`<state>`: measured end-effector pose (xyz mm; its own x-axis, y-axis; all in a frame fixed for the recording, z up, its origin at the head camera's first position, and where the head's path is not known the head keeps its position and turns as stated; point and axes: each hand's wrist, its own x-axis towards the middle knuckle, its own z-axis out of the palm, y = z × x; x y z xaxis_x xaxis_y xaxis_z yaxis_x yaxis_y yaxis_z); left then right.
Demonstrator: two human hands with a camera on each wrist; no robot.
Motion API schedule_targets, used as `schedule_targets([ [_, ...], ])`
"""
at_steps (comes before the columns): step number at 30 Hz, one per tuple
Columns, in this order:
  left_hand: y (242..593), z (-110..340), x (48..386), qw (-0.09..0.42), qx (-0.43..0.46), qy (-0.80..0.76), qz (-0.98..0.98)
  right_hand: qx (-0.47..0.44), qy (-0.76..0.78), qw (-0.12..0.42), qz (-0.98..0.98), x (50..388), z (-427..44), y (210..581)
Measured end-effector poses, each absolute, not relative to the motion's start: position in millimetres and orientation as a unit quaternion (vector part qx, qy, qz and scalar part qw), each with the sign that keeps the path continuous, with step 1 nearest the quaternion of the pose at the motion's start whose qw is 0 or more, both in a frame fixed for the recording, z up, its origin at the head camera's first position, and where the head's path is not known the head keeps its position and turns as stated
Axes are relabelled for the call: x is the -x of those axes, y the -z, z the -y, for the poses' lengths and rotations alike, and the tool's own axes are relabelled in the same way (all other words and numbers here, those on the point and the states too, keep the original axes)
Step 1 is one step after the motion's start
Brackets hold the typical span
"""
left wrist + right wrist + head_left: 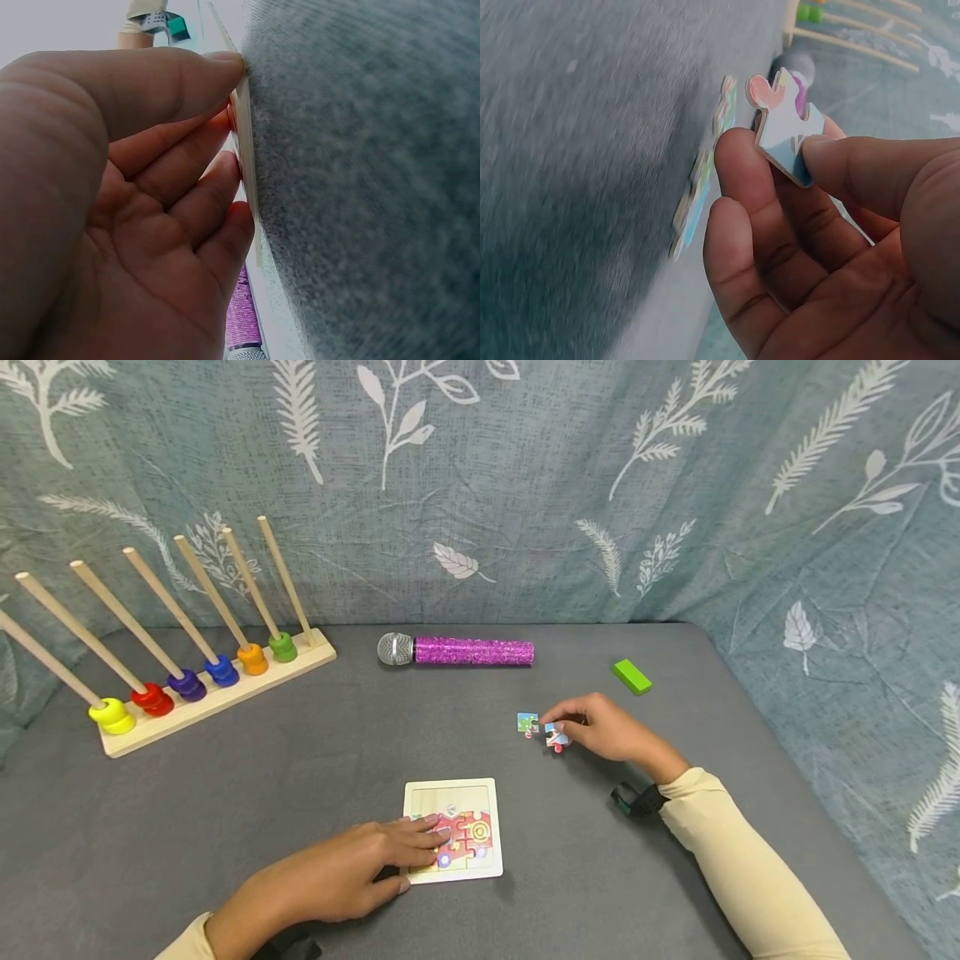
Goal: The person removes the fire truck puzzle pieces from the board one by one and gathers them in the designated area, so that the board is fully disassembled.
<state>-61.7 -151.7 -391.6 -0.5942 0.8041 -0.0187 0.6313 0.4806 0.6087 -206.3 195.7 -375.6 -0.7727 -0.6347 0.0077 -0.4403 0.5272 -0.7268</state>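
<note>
- Left hand [360,864]: fingers nearly straight and spread across the puzzle tray, grasping nothing; thumb at the tray's near left corner.
- Puzzle tray [495,835]: flat on the grey table [337,760], well in from the far edge; joined pieces [477,839], largely red, occupy its nearer part.
- Right hand [611,728]: thumb and fingers closed in a pinch on a puzzle piece [784,131], raised off the table.
- Second piece [528,722]: on the table, just beside the pinched one, between the microphone and the tray.
- Microphone [472,651]: purple, lying along the table's far edge.
- Green block [632,677]: near the far right corner.
- Bead stand [225,693]: toward the far left corner.
</note>
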Motion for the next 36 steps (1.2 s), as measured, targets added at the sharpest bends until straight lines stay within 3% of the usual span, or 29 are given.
schedule_targets([
  [22,388.7,151.4,61.0,0.16,-0.416,-0.285,-0.849,0.258,0.37,0.104,-0.886,224.2,-226.4,380.5],
  [36,391.6,151.6,61.1,0.143,-0.427,-0.281,-0.848,0.242,0.353,0.117,-0.896,235.7,-238.4,387.4],
])
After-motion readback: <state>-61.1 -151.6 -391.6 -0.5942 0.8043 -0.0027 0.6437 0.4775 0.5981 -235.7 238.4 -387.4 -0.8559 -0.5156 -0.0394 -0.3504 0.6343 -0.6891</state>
